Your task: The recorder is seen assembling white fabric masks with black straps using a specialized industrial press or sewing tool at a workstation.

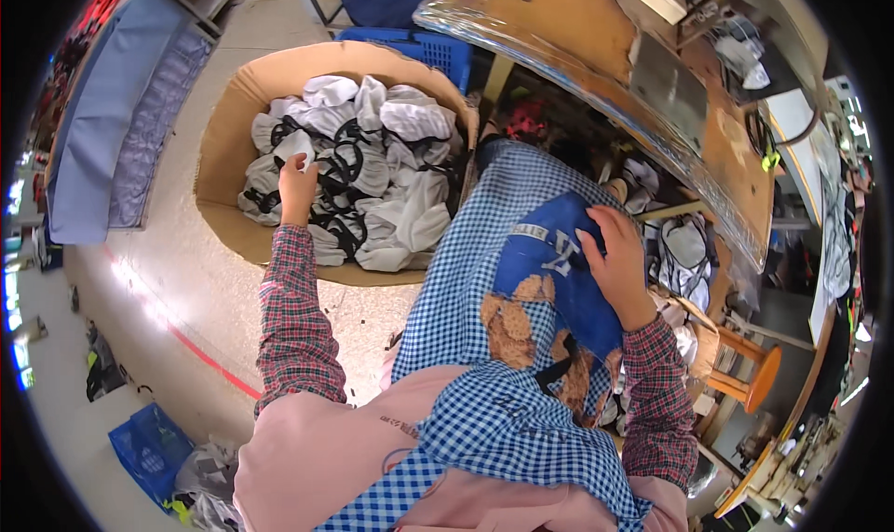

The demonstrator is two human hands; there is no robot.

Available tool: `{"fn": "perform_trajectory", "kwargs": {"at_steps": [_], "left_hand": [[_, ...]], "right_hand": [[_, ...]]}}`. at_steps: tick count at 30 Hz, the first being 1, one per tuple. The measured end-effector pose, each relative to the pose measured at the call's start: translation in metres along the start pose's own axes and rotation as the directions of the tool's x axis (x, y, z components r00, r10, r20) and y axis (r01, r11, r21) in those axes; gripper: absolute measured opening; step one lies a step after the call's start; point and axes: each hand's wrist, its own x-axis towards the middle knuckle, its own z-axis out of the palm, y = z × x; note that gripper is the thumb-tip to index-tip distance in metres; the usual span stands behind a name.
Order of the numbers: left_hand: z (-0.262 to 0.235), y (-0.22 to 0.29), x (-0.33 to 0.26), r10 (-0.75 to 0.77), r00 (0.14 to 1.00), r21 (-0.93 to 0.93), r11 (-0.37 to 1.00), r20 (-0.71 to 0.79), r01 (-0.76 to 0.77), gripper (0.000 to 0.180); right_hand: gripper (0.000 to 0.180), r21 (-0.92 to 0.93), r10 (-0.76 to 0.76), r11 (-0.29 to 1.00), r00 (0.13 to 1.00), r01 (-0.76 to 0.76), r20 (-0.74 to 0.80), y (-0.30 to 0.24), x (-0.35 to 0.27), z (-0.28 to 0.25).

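My left hand (299, 189) reaches over a large cardboard box (222, 150), its fingers closed on the edge of a white cloth piece (297, 147). Beneath and around it lies a heap of white fabric pieces with black trim (410, 211). What kind of item the pieces are, I cannot tell. My right hand (618, 260) is over my lap, its thumb and fingers apart and slightly bent, with nothing visible in it. Under it is my blue checked apron (456, 280), which has a blue panel and a brown bear print.
A wooden worktable (549, 20) with a plastic-wrapped edge stands at the right, near a round-topped wooden stool (764, 379). Behind the box is a blue plastic crate (445, 55). A blue fabric-covered bin (121, 122) stands left; another blue basket (151, 448) sits lower left.
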Motion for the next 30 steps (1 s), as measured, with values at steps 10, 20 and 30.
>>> {"fn": "perform_trajectory", "kwargs": {"at_steps": [10, 20, 30], "left_hand": [[0.005, -0.039, 0.039, -0.159, 0.986, 0.227, 0.96, -0.04, 0.164, 0.071], [0.022, -0.082, 0.059, -0.167, 0.982, 0.254, 0.95, -0.085, 0.184, 0.064], [-0.054, 0.202, -0.022, -0.153, 0.971, -0.939, 0.265, 0.184, 0.22, 0.019]], "right_hand": [[0.03, -0.108, -0.25, 0.947, 0.905, 0.303, 0.344, -0.024, -0.003, -0.025], [0.013, -0.142, 0.013, 0.99, 0.988, 0.009, 0.153, 0.014, 0.025, -0.042], [0.031, 0.093, 0.2, 0.978, 0.965, -0.186, -0.17, -0.042, 0.016, -0.059]]}}
